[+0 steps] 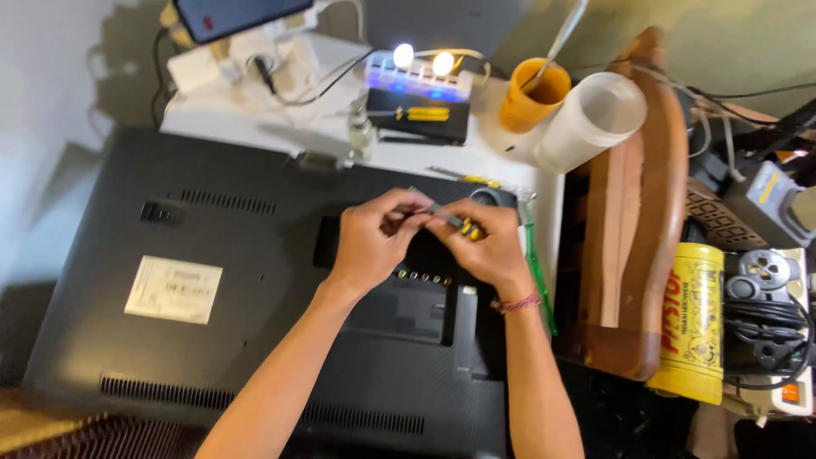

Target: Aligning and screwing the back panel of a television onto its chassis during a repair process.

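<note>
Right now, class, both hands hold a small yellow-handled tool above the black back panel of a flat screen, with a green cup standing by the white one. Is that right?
Not quite. The head view shows both hands, left hand and right hand, on the yellow-handled tool above the back panel, but the cup beside the white cup is orange, not green.

White rectangular paper label [174,289] on the black panel at left, yellow cylindrical printed can [693,321] lying right, dark tilted screen [242,15] far left.
</note>
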